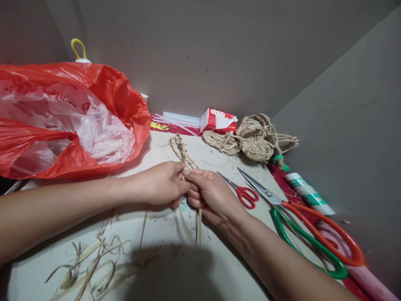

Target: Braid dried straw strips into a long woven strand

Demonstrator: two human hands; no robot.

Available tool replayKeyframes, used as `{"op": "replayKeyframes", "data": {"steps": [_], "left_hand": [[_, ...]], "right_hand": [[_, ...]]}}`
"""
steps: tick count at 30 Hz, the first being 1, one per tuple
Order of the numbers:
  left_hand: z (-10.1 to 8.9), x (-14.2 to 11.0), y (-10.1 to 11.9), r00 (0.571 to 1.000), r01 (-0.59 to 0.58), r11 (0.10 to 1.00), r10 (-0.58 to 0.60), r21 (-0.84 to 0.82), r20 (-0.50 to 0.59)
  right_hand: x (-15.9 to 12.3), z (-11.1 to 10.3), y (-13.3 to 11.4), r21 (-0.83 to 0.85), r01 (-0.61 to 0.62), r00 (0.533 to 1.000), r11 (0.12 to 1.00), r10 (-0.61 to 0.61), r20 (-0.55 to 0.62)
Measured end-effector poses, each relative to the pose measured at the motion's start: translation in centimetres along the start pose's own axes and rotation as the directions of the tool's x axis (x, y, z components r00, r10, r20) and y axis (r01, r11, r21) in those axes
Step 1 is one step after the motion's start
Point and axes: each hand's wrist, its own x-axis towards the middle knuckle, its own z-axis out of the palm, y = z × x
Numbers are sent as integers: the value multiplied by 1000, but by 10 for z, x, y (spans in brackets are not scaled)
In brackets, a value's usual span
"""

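Note:
Both my hands meet over the middle of the white table (156,234). My left hand (167,184) is closed, its fingertips pinching a braid of dry straw (185,156). Pressed against it, my right hand (206,190) also grips the braid with thumb and curled fingers. The finished-looking plait stretches away from me, with a loop at its far end. Loose straw strands (200,228) hang down toward me from below my hands. The exact crossing of the strands is hidden by my fingers.
A red plastic bag (140,125) stands at left. Small red-handled scissors (247,196) and large scissors (272,196) lie at right. Coiled braided cord (257,142) and a tissue pack (216,120) sit at the back. Loose straw scraps (94,263) are scattered front left.

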Motion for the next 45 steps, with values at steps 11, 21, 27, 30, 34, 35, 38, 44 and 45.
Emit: {"op": "replayKeyframes", "data": {"steps": [11, 21, 27, 30, 34, 35, 38, 44, 45], "left_hand": [[-7, 19, -11, 997, 74, 838, -57, -541, 48], [-15, 17, -14, 994, -107, 987, 103, -124, -36], [-15, 21, -20, 979, -187, 978, 193, 96, -65], [-14, 23, -21, 982, -178, 981, 182, 71, -51], [-13, 25, -20, 994, -111, 988, 108, -111, -34], [-12, 25, -19, 998, -66, 982, 63, -175, -21], [-11, 23, -16, 997, 65, 938, -49, -340, 56], [-7, 20, -15, 998, 55, 906, -46, -420, 30], [-6, 21, -17, 999, 27, 920, -32, -392, -6]], "right_hand": [[3, -10, -5, -71, -99, 989, 993, 106, 100], [5, -24, -14, -317, -74, 979, 946, 129, 156], [7, -31, -11, -570, 29, 986, 821, 69, 150], [8, -34, -11, -690, 115, 985, 715, 6, 171], [8, -32, -13, -797, 246, 968, 551, -106, 226], [7, -31, -14, -815, 267, 964, 515, -131, 232], [5, -26, -15, -846, 305, 951, 438, -195, 242], [0, -21, -14, -910, 336, 926, 243, -260, 272], [-1, -21, -14, -918, 335, 925, 210, -257, 279]]}}
